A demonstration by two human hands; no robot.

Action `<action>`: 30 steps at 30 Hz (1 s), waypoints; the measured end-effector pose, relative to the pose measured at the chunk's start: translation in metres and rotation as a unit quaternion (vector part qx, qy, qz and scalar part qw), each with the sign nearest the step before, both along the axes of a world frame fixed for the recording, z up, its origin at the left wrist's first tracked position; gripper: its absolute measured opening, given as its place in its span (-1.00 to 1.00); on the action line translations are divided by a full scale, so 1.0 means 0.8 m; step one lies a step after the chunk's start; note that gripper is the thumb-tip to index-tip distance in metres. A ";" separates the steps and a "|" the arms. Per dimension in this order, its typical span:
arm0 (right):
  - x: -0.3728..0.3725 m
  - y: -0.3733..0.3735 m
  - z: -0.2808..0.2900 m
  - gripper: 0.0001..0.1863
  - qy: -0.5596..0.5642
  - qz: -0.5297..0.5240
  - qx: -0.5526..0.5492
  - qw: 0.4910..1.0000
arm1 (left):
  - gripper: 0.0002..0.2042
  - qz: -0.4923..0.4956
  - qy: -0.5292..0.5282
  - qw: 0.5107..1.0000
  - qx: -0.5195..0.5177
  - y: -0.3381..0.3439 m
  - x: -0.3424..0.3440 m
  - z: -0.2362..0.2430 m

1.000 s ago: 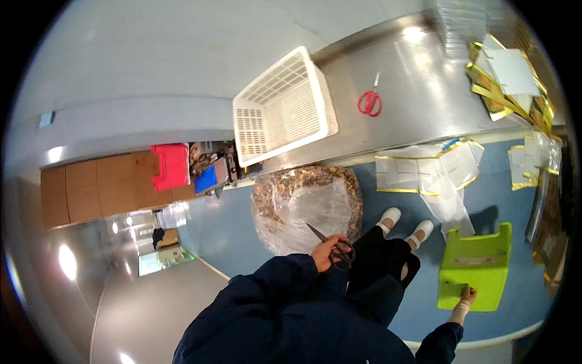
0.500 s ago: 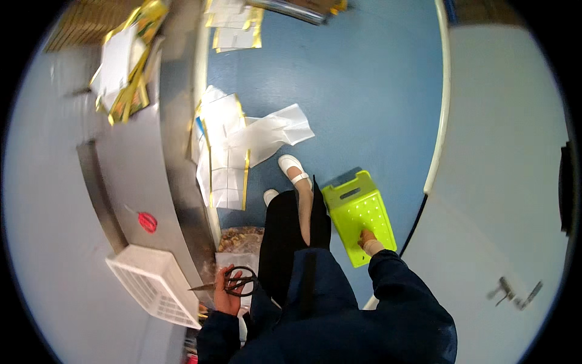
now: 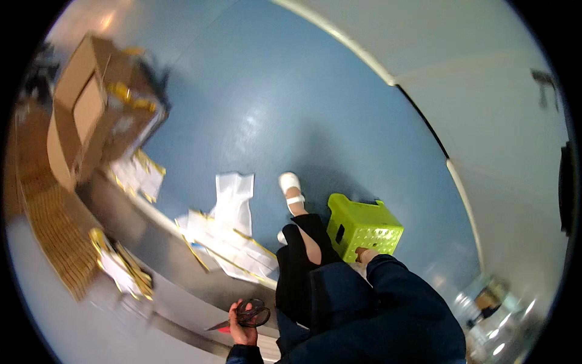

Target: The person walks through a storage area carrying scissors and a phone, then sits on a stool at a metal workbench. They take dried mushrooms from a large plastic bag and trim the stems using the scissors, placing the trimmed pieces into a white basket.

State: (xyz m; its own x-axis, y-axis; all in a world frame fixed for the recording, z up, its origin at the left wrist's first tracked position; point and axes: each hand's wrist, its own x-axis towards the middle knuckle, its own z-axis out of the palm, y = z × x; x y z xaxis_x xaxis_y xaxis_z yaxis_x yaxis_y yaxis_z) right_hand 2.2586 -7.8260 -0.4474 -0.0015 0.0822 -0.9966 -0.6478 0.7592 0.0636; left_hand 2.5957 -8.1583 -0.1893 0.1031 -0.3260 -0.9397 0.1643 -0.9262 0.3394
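My left hand is closed around a pair of scissors with black handles; their blades point left, above the steel bench. A bit of red shows beside the blades, and I cannot make out clearly what it belongs to. On my right, a lime-green plastic step stool with a dotted top hangs from my right hand. The fingers of that hand are curled at the stool's top, their tips hidden. Whether the stool's legs touch the floor is not clear.
White sheets with yellow edges lie on the blue floor by the steel bench. An open cardboard box stands far left, near stacked flat cardboard. Yellow-edged packs rest on the bench. A grey door is at right.
My view has swung to the right, bringing the cardboard box into sight; the white basket has left it. The stool has turned in my right hand. The scissors stay in my left.
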 end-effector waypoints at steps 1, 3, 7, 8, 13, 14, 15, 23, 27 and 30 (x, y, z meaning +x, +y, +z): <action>0.000 0.005 0.004 -0.55 0.024 -0.055 -0.067 0.996 | -0.73 -0.022 0.007 1.000 -0.012 -0.019 -0.030 0.016; -0.015 -0.016 0.024 -0.58 0.078 -0.171 -0.161 0.969 | -0.75 -0.070 0.039 0.996 -0.045 -0.038 -0.070 0.028; -0.064 -0.165 0.134 -0.67 0.093 -0.312 -0.427 0.843 | -0.75 -0.197 0.123 0.965 -0.118 -0.071 -0.191 0.073; -0.084 -0.225 0.208 -0.73 0.011 -0.389 -0.483 0.784 | -0.74 -0.222 0.137 0.955 -0.141 -0.077 -0.226 0.087; -0.128 -0.320 0.445 -0.67 -0.029 -0.366 -0.684 0.630 | -0.76 -0.324 0.327 0.877 -0.139 -0.075 -0.437 0.155; -0.140 -0.319 0.465 -0.67 0.045 -0.333 -0.707 0.623 | -0.76 -0.342 0.335 0.872 -0.104 -0.071 -0.474 0.182; -0.153 -0.313 0.482 -0.67 0.123 -0.302 -0.720 0.612 | -0.76 -0.395 0.328 0.852 -0.101 -0.068 -0.506 0.194; -0.324 -0.246 0.585 -0.44 0.267 -0.464 -0.651 0.539 | -0.61 -0.638 0.394 0.661 0.021 -0.021 -0.760 0.270; -0.387 -0.198 0.594 -0.55 0.337 -0.494 -0.602 0.529 | -0.51 -0.781 0.399 0.478 0.043 0.029 -0.865 0.297; -0.417 -0.146 0.566 -0.63 0.388 -0.592 -0.550 0.444 | -0.53 -0.888 0.397 0.227 -0.058 0.060 -0.955 0.318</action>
